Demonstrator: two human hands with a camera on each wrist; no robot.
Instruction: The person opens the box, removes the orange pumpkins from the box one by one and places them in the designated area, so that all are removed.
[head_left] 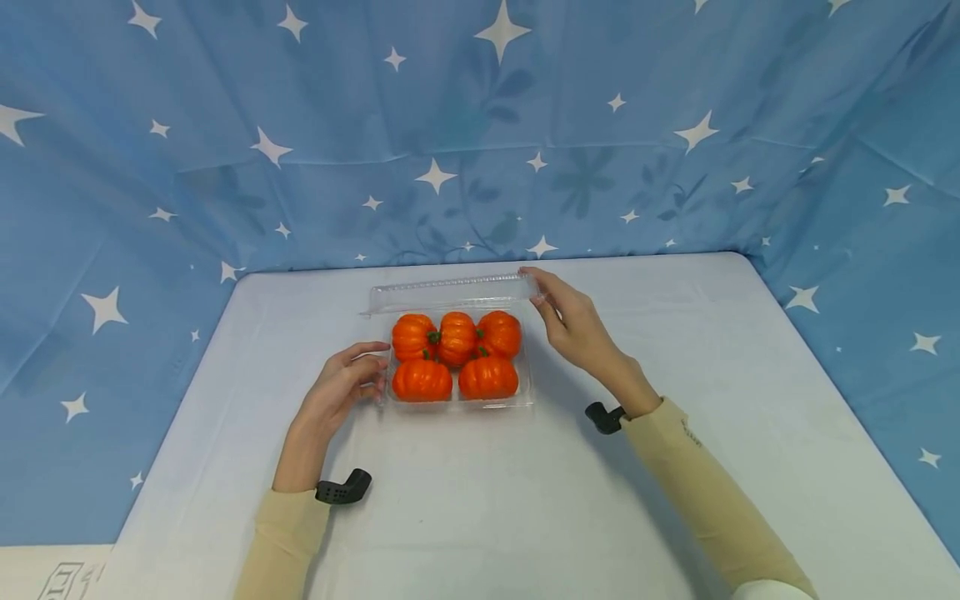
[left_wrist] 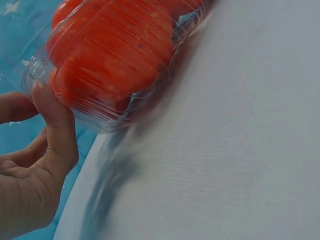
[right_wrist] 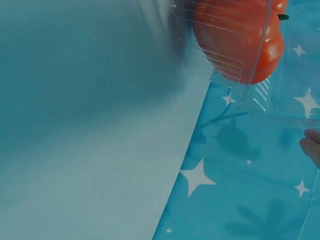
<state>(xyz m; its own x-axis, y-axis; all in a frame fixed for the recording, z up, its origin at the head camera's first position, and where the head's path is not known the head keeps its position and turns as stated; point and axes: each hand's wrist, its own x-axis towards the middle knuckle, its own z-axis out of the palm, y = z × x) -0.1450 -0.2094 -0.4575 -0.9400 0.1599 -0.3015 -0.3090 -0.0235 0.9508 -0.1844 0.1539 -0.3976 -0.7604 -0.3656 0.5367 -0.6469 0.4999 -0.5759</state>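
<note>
Left hand (head_left: pixel 341 387) pinches the near-left rim of a clear plastic clamshell box (head_left: pixel 527 379) between thumb and finger, while the right hand (head_left: pixel 573 321) has its thumb and fingers clamped on the right end of the raised clear lid (head_left: pixel 450 292). The box sits on the white-covered table (head_left: pixel 465 508), between the two hands, holding five orange mini pumpkins (head_left: pixel 457 337) with green stems: three along the back, two in front. All five are inside the base, so the filling looks done, as far as can be judged. The lid stands up along the far edge and does not cover them, so closing it and pressing its rim home seem to be what is left. Whether it is on its way up or down, these views cannot tell.
</note>
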